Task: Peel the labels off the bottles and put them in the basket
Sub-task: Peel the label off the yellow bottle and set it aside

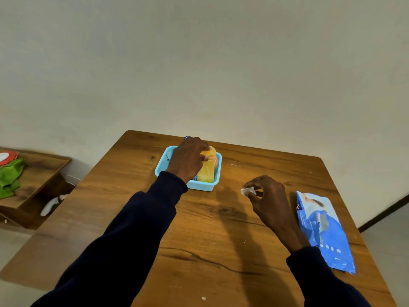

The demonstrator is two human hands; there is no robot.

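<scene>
— Where's the left hand point(188, 159)?
— Stretched forward, dark navy sleeve point(137, 218) down to the wrist, fingers curled round a yellow plastic bottle point(207, 171).
— And the right hand point(265, 196)?
— Nearer, knuckles up, thumb and forefinger pinching a small white paper scrap point(247, 191).

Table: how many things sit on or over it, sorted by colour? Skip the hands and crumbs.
Blue: 2, the basket and the packet
Yellow: 1, the bottle gripped by the left hand
White: 1, the scrap pinched by the right hand
Total: 4
A dark tip behind the left hand is too hidden to count.
</scene>
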